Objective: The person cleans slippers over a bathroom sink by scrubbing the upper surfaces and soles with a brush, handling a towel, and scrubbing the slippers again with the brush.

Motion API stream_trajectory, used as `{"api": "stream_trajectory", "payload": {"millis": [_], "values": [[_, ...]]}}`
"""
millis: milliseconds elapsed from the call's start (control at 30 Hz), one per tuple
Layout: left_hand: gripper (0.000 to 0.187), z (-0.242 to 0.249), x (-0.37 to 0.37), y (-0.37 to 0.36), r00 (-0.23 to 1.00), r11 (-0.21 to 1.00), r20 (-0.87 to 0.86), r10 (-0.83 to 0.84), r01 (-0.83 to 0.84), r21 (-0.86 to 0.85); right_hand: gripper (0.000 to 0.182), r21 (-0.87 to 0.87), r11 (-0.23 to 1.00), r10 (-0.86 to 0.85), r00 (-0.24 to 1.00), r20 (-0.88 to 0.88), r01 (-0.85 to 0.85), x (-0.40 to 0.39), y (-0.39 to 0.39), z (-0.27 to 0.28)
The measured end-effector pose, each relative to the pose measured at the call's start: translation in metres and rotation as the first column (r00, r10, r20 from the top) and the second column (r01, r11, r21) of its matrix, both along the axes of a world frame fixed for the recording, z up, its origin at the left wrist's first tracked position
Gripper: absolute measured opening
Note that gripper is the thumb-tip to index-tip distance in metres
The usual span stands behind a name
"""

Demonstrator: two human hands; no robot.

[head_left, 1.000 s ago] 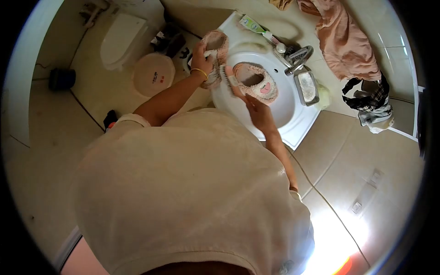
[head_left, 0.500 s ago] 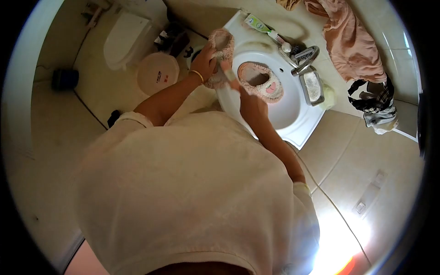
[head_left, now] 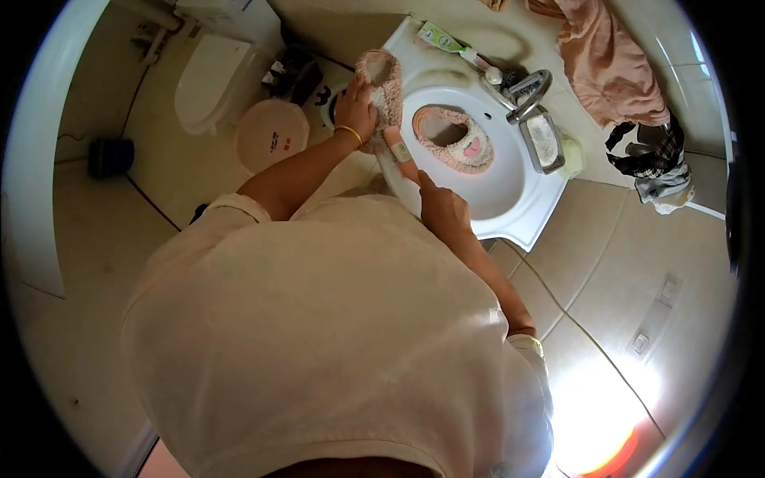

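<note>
Held in my left hand [head_left: 356,114] is a fluffy pink and white slipper [head_left: 388,99], tilted over the left rim of the white sink [head_left: 502,195]. The fingers of that hand wrap round its side. My right hand [head_left: 444,209] is closed on the handle of a pink brush [head_left: 401,150]. The brush's far end is against or very near the lower part of the held slipper; its bristles are hard to make out. The matching slipper [head_left: 453,140], with a pink heart on its toe, lies in the basin.
A chrome faucet [head_left: 532,92] and a soap dish [head_left: 544,142] sit on the sink's right side. A green tube [head_left: 440,37] lies at the back. Beyond are a pink basin [head_left: 272,135], a toilet [head_left: 213,80] and hanging pink cloth [head_left: 610,68]. A cord [head_left: 574,323] runs along the right.
My right hand has drawn slightly down and the brush shows more clearly now. The held slipper has turned a little in my left hand. The slipper in the sink stays put.
</note>
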State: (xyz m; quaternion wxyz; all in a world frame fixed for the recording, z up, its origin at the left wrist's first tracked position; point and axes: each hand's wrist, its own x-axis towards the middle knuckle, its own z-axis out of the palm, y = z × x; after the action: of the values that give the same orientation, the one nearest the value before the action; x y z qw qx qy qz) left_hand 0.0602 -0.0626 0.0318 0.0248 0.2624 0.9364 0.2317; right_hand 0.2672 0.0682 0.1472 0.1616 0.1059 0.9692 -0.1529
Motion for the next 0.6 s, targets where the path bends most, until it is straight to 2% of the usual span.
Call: {"api": "stream_trajectory", "payload": {"millis": [33, 133, 233, 333, 367, 433, 533, 600], "values": [[0.042, -0.005, 0.000, 0.000, 1.000, 1.000, -0.013, -0.001, 0.001, 0.000, 0.043, -0.009, 1.000, -0.013, 0.999, -0.031, 0.012, 0.002, 0.000, -0.003], [0.042, 0.004, 0.003, 0.002, 1.000, 1.000, -0.010, -0.022, 0.021, -0.020, 0.041, -0.007, 0.977, -0.215, 0.977, 0.015, 0.215, -0.055, 0.003, -0.023], [0.042, 0.009, 0.003, 0.000, 1.000, 0.999, -0.008, -0.029, 0.029, -0.027, 0.041, -0.056, 0.960, -0.271, 0.962, 0.037, 0.273, -0.078, 0.004, -0.020], [0.043, -0.003, 0.001, 0.003, 0.998, 0.999, -0.029, -0.047, 0.048, 0.005, 0.041, -0.130, 0.983, -0.136, 0.991, -0.018, 0.133, -0.020, 0.003, -0.036], [0.043, -0.006, 0.000, 0.003, 0.998, 0.999, -0.040, -0.045, 0.046, 0.018, 0.039, -0.111, 0.989, -0.114, 0.974, -0.195, 0.094, 0.003, -0.006, -0.025], [0.044, 0.003, 0.001, 0.003, 0.999, 0.999, -0.034, -0.040, 0.041, 0.012, 0.038, -0.028, 0.999, -0.034, 0.938, -0.345, 0.026, 0.031, -0.012, -0.025], [0.044, 0.002, 0.003, 0.003, 0.996, 0.997, -0.039, -0.074, 0.075, 0.026, 0.039, -0.115, 0.976, -0.177, 0.980, 0.091, 0.187, -0.019, 0.006, -0.025], [0.045, 0.004, 0.000, 0.004, 0.995, 0.996, -0.043, -0.086, 0.087, 0.034, 0.038, -0.078, 0.968, -0.237, 0.971, 0.028, 0.239, -0.057, 0.013, -0.032]]}}
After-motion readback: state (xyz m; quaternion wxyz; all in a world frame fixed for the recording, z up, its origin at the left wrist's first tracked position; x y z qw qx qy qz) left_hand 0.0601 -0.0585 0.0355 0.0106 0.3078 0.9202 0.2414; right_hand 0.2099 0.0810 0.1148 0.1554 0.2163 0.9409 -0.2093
